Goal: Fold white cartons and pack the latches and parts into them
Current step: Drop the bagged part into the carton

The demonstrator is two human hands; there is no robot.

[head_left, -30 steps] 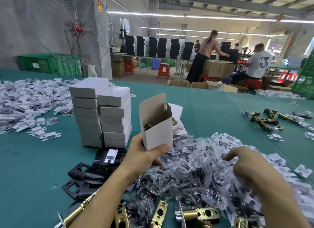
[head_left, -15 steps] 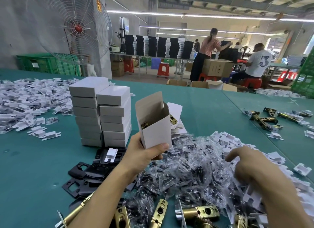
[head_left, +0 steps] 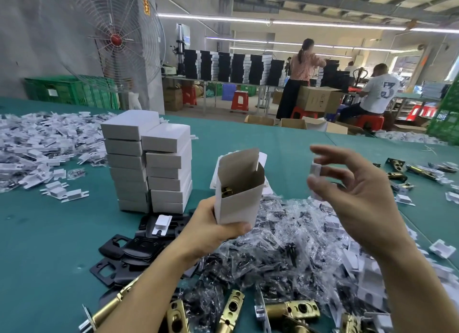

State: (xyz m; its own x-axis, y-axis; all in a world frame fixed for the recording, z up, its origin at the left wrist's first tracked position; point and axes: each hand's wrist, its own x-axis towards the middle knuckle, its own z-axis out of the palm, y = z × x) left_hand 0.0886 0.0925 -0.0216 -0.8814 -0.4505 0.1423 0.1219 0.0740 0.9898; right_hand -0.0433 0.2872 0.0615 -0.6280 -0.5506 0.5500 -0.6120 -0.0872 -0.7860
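Matte cardboard carton [head_left: 238, 203], blocky white part [head_left: 316, 170]

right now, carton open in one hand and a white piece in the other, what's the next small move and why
Probably carry the right hand across and drop its small white part into the open carton. The left hand holds the carton with its mouth up and flap open, a brass latch already shows inside, and the part is pinched just right of the opening.

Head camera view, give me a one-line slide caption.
Left hand holds an open white carton with a brass latch inside while right hand pinches a small white part above bagged screws.
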